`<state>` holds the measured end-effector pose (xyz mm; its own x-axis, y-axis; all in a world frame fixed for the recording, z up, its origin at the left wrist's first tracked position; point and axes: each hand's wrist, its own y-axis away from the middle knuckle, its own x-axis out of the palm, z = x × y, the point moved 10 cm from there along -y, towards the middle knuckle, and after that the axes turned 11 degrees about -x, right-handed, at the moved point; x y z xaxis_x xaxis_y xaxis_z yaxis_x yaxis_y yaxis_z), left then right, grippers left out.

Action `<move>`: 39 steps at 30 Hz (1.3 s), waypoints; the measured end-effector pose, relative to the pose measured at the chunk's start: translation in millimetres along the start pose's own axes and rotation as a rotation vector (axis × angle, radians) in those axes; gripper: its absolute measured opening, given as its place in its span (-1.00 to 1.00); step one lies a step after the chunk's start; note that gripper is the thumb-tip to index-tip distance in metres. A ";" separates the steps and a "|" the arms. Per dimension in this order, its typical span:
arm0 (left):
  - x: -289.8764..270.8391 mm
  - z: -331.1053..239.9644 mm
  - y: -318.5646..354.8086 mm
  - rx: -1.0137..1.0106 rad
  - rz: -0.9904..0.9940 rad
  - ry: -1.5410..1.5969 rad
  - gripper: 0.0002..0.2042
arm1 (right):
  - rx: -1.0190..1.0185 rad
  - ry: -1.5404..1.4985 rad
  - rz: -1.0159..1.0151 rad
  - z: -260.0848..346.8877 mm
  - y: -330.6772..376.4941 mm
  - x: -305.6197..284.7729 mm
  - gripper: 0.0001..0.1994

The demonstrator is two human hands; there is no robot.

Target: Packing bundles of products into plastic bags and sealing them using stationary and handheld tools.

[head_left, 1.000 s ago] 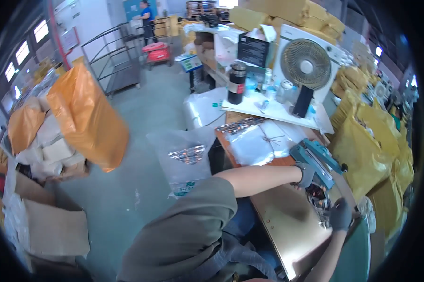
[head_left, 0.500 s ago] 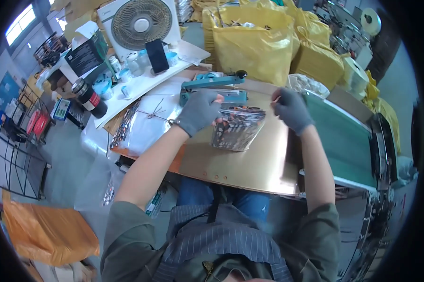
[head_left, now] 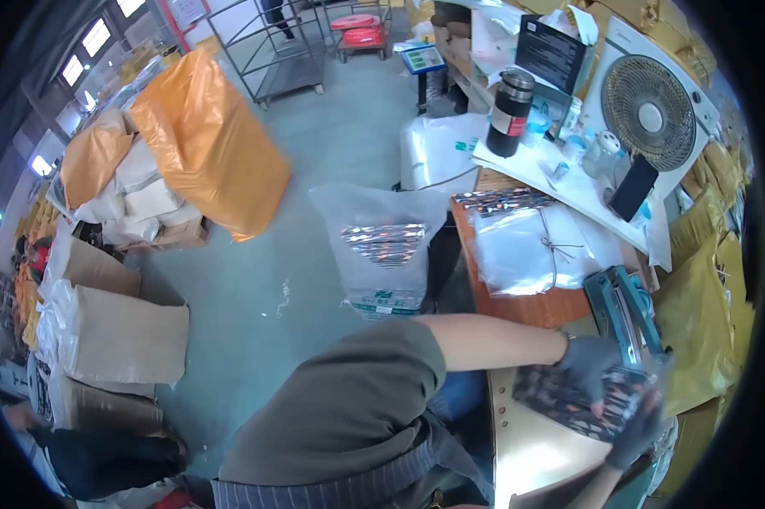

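A stack of dark patterned plastic pouches [head_left: 560, 403] is above the brass-coloured tabletop [head_left: 526, 458], at the lower right. My left hand [head_left: 590, 365], in a grey glove, has its fingers over the top of the stack. My right hand [head_left: 638, 434], gloved too with bare fingertips, grips the stack's right end; motion smears it a little. Just beyond my hands stands a teal hand-lever sealer [head_left: 624, 314].
Left of the sealer lie clear plastic bags [head_left: 518, 254] tied with string. A white shelf [head_left: 569, 191] carries a black flask [head_left: 510, 113], a phone [head_left: 633, 188] and jars, beside a fan [head_left: 650, 114]. A clear bag [head_left: 374, 293] with patterned pouches and an orange sack [head_left: 217, 153] are on my left.
The view has swung left, bringing the floor and orange sack into the middle. My right hand, apart from the stack before, now grips it. The stack has turned and tilted.
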<state>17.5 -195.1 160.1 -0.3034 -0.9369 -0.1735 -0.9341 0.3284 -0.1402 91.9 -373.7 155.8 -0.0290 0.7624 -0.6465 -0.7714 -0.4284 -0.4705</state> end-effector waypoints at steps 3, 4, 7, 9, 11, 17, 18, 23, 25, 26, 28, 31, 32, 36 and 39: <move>30.7 148.3 -34.1 -0.397 -0.129 -0.139 -0.37 | -0.091 0.715 0.168 -42.3 -14.6 33.6 -0.73; 44.1 159.0 -47.6 -0.338 -0.158 -0.046 -0.41 | -0.048 0.694 -0.053 -90.2 -12.2 3.3 -0.72; 80.5 179.1 -46.0 -0.704 0.270 0.690 -0.50 | 0.241 0.354 -0.325 -213.4 -22.1 -39.0 -0.65; 37.3 202.6 -49.3 -0.958 0.146 0.275 -0.39 | 0.434 0.344 -0.257 -210.6 -72.6 -18.6 -0.60; 0.5 205.9 -78.0 -0.855 -0.037 0.213 -0.39 | 0.057 0.234 -0.146 -125.7 -149.5 15.1 -0.69; -0.1 235.5 -152.3 -0.901 0.059 0.726 -0.60 | -0.010 0.619 -0.314 -59.4 -162.1 -14.5 -0.72; -7.4 224.0 -155.9 -0.868 0.033 0.639 -0.61 | 0.087 0.686 -0.307 -69.4 -156.2 -16.7 -0.72; -6.9 251.8 -143.8 -0.877 0.009 0.590 -0.61 | 0.296 0.732 -0.167 -186.1 -90.3 29.4 -0.73; -17.8 250.2 -138.6 -0.723 -0.120 0.483 -0.61 | 0.313 0.690 -0.140 -185.7 -95.4 35.8 -0.75; -22.7 245.0 -133.6 -0.696 -0.177 0.391 -0.61 | 0.319 0.686 -0.145 -188.2 -94.7 39.6 -0.75; -21.1 261.5 -119.2 -0.757 -0.112 0.385 -0.59 | 0.328 0.748 -0.167 -190.4 -92.7 42.3 -0.85; -10.9 275.4 -96.6 -0.854 -0.024 0.441 -0.57 | 0.322 0.641 -0.155 -184.2 -94.9 40.5 -0.79; -5.7 276.4 -91.5 -0.892 -0.002 0.500 -0.58 | 0.337 0.633 -0.154 -184.5 -93.6 39.2 -0.80; -0.4 280.8 -90.7 -0.946 -0.001 0.557 -0.59 | 0.373 0.601 -0.164 -183.2 -85.6 32.3 -0.74; 2.3 264.4 -85.9 -0.924 -0.029 0.553 -0.57 | 0.395 -0.036 -0.361 -193.0 -47.0 26.5 -0.50</move>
<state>146.8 -193.9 -86.0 -0.1056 -0.9430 0.3155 -0.6527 0.3051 0.6934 250.1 -427.0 44.9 0.2655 0.8468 -0.4610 -0.9167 0.0737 -0.3926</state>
